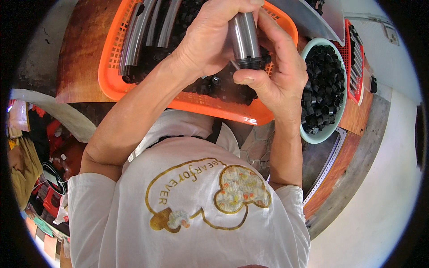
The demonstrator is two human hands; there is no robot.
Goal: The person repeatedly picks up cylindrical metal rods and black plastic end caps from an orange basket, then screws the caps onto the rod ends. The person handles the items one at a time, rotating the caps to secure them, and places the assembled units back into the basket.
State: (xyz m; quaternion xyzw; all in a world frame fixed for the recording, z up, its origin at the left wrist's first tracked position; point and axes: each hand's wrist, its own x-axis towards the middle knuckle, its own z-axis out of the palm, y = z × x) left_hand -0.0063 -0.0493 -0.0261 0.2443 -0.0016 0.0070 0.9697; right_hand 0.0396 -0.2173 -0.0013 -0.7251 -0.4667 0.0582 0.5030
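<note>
Over the orange basket I hold up a shiny grey tube [245, 38] with a black ringed end piece at its lower end. My left hand [212, 38] wraps the tube from its left side, near the upper end. My right hand [283, 67] curls round from the right, its thumb close to the black end piece. Part of the tube's upper end is covered by fingers. Beneath my hands, the orange basket [117, 91] contains several long grey tubes [142, 33] on its left side and many small black parts [225, 91].
A pale green basin [304, 131] heaped with black ring-shaped pieces [322, 85] stands to the right. Beyond it a red basket [347, 33] holds more tubes. A grey plastic bin [313, 20] is at the far right of the orange basket. Wooden tabletop [76, 58] shows at left.
</note>
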